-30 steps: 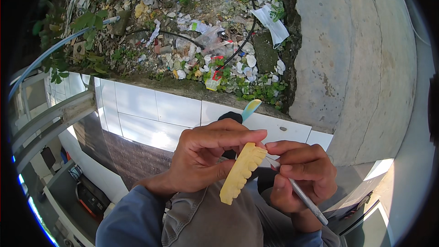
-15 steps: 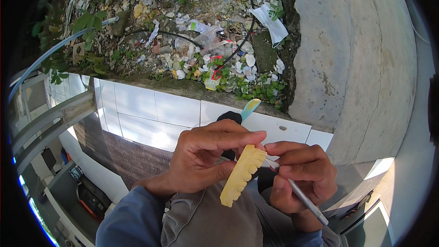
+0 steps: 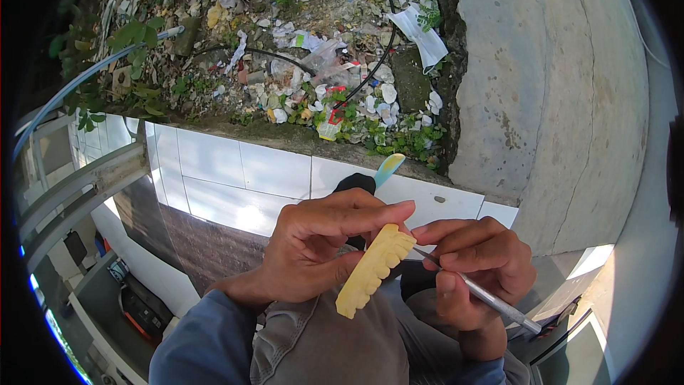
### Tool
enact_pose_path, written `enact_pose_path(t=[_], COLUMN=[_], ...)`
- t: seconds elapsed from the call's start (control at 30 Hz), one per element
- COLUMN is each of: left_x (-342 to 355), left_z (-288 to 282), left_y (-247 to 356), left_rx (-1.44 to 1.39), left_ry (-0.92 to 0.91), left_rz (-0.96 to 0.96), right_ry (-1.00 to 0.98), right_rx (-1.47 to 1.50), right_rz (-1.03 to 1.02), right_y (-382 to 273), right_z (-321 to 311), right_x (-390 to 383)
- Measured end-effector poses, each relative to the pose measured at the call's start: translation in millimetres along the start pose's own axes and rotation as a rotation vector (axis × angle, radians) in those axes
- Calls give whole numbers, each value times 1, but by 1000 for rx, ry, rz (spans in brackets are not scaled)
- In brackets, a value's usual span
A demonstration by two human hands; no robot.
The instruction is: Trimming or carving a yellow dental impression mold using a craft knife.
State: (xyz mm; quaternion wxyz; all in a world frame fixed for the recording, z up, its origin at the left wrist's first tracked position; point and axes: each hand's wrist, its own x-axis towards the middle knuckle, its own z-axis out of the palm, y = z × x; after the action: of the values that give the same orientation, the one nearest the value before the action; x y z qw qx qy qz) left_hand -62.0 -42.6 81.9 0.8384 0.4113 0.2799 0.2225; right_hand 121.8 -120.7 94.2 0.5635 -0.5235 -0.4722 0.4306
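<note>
A yellow dental cast (image 3: 372,274) with a row of moulded teeth is pinched between the thumb and fingers of my left hand (image 3: 320,239). Its toothed side faces right. My right hand (image 3: 481,264) is closed in a pen grip around a slim metal craft knife (image 3: 491,298). The handle slants down to the right, and the narrow tip points at the upper teeth of the cast. Whether the tip touches the cast I cannot tell. Both hands are above my lap (image 3: 328,342) in grey-brown trousers.
White tiles (image 3: 246,169) border a littered patch of soil (image 3: 285,93) with plants, a discarded face mask (image 3: 420,37) and a black cable (image 3: 388,36). A concrete slab (image 3: 527,100) lies to the right. Metal rails (image 3: 78,192) stand at left, near a dark case (image 3: 142,310).
The craft knife's handle has swung outward to the right, with my right hand shifting slightly that way. The cast's lower end has tilted a little to the left.
</note>
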Motion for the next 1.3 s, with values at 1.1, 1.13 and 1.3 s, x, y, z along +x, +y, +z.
enact_pose_path(t=[1.1,1.13,1.3], left_x=[5,6,5], left_z=[6,9,7], left_y=[9,9,4], left_rx=[-75,-58,-7], left_ry=[37,98,166], left_rz=[-162,-193,-189], right_ry=[184,187,67], right_rx=[-302,-307,-494], right_rz=[-27,-26,-171], right_y=[-4,-3,8], right_z=[7,7,10], right_x=[-3,-3,0])
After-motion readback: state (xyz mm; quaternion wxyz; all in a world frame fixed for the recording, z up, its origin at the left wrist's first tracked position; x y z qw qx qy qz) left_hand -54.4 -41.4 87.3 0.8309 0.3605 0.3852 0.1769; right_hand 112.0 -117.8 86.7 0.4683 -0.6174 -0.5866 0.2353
